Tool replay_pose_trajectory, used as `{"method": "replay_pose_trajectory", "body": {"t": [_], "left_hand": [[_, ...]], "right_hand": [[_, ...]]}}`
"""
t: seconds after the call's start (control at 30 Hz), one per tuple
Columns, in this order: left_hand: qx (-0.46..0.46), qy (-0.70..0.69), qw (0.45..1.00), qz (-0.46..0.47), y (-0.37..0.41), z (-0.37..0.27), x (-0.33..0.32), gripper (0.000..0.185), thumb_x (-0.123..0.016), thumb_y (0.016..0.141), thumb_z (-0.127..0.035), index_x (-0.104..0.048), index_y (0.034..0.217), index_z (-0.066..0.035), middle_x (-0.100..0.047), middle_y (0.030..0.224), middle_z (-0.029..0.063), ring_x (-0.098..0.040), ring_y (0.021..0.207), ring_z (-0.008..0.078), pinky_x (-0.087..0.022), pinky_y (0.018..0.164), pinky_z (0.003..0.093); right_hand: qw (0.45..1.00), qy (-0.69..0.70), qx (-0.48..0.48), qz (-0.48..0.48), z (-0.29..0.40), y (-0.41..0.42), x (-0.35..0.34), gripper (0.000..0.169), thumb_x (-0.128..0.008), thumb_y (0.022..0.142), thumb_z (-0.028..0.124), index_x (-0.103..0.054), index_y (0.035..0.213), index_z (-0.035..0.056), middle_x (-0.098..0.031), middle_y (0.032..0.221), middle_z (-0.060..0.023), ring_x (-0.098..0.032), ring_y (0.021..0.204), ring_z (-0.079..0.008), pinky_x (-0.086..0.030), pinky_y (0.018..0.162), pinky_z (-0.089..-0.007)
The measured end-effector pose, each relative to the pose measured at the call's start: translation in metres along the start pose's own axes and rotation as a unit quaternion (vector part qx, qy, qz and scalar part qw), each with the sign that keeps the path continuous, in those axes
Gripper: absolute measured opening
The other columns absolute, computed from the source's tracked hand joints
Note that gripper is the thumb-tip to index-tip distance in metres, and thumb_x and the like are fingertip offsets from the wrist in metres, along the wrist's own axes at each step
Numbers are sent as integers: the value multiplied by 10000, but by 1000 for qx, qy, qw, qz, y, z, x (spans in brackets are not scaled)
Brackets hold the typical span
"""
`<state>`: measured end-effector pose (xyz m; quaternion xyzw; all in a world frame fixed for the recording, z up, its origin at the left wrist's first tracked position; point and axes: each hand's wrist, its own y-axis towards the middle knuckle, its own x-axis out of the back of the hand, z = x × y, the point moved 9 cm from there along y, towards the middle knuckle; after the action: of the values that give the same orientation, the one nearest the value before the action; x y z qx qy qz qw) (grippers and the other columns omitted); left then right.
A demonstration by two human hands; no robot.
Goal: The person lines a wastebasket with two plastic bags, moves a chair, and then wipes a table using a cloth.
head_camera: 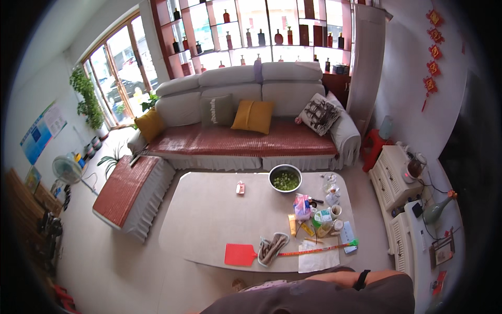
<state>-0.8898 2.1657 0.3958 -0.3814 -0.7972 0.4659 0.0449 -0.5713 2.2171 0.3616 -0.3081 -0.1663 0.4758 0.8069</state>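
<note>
My right wrist, in a black band point(361, 279), lies bent across my dark top at the lower right; the right hand's fingers are hidden. My left hand is out of view. Before me stands a pale coffee table point(208, 219). Near its front edge lie a red fly swatter point(240, 254) with a long handle, a striped cloth point(270, 250) over the swatter's neck, and white paper sheets point(318, 259). A metal bowl point(285, 167) of green pieces sits at the back. Nearer are a yellow tube point(292, 225), a pink and blue packet point(302, 207) and a lidded glass jar point(337, 225).
Behind the table is a grey sofa point(231, 84) with cushions and a red mat; a matching footstool point(121, 188) stands left. At right are white drawers point(388, 178), an electric kettle point(415, 167) and a red stool point(374, 145). A fan point(67, 170) stands far left.
</note>
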Motion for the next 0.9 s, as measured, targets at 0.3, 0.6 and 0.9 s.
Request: {"method": "replay_pose_trajectory", "body": {"t": [0.3, 0.6, 0.9], "left_hand": [[-2, 18, 999, 45, -50, 3, 112, 357, -481, 842, -236, -491, 1130, -25, -541, 1065, 41, -480, 984, 113, -370, 854, 265], [-50, -42, 997, 33, -70, 50, 74, 367, -474, 844, -247, -495, 1130, -18, -541, 1070, 41, -478, 988, 112, -366, 855, 266], [56, -118, 990, -44, -77, 27, 58, 352, -475, 843, -252, -518, 1106, -22, -550, 1048, 29, -496, 932, 102, -389, 815, 266]], "right_hand": [[992, 66, -51, -98, 65, 33, 16, 330, -536, 765, 227, -510, 1031, 33, -542, 1003, -90, -505, 911, -176, -403, 783, -294], [987, 13, -17, -161, 121, 89, 69, 299, -525, 759, 221, -530, 994, 37, -553, 964, -99, -518, 875, -190, -412, 754, -309], [985, -11, 54, -161, 129, 134, 90, 272, -515, 752, 215, -549, 957, 41, -564, 925, -109, -532, 838, -204, -421, 726, -323]]}}
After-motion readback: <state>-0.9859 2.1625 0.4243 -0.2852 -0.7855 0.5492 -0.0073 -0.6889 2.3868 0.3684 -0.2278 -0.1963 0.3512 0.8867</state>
